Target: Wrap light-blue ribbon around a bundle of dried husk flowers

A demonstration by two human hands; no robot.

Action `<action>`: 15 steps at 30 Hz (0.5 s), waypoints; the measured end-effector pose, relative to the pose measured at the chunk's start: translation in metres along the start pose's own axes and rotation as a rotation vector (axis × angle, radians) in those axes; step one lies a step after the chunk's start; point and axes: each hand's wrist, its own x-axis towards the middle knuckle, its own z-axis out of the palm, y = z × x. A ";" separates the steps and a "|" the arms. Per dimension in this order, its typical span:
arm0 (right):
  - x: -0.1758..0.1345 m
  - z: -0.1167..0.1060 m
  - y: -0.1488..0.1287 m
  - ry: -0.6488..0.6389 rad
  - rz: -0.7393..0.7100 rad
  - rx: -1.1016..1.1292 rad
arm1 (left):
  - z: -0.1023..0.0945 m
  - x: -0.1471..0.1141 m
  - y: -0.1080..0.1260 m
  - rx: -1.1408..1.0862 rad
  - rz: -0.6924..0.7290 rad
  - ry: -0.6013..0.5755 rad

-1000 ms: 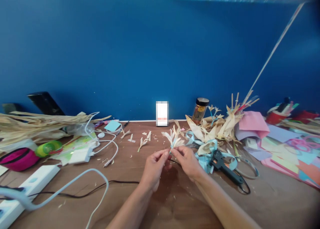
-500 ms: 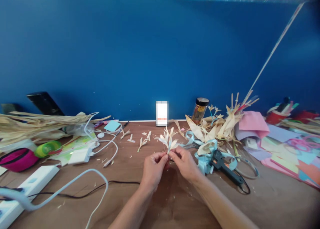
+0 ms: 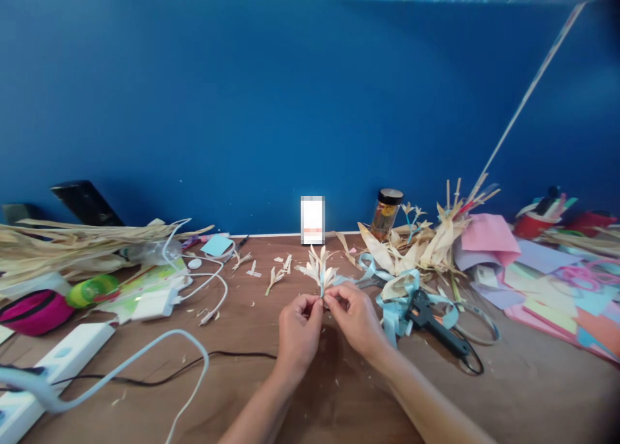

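A small flower of pale dried husk petals (image 3: 320, 268) stands upright above my fingertips, with a bit of light blue at its middle. My left hand (image 3: 299, 328) pinches the base of it from the left. From the right, my right hand (image 3: 356, 318) pinches the same base, its thumb and forefinger close to the left thumb. The lowest part of the stem is hidden by the fingers. Another small husk piece (image 3: 274, 279) lies on the brown table just beyond my left hand, with husk scraps (image 3: 287, 263) close by.
Right of my hands lie light blue ribbon (image 3: 393, 315), a black glue gun (image 3: 440, 328), a husk bundle (image 3: 436, 247) and a lidded jar (image 3: 386, 213). Coloured paper (image 3: 557, 308) covers the far right. At left are a power strip (image 3: 53, 373), white cables, a charger (image 3: 155, 303) and long husk strips (image 3: 72, 241).
The flower has shifted slightly left and turned a little between my fingers, its petals now more spread. Both hands still pinch its base.
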 end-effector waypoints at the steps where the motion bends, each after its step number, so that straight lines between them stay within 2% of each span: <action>1: 0.000 0.000 0.000 0.012 0.007 -0.016 | 0.001 -0.001 0.000 0.008 0.001 0.010; 8: -0.006 0.003 -0.007 0.097 -0.001 -0.038 | 0.005 -0.004 -0.001 0.102 0.065 0.042; 11: -0.007 0.005 -0.010 0.087 0.023 0.026 | 0.004 -0.005 -0.005 0.281 0.174 0.088; 15: -0.006 0.008 -0.007 0.060 0.136 0.194 | 0.002 -0.005 -0.008 0.587 0.364 0.135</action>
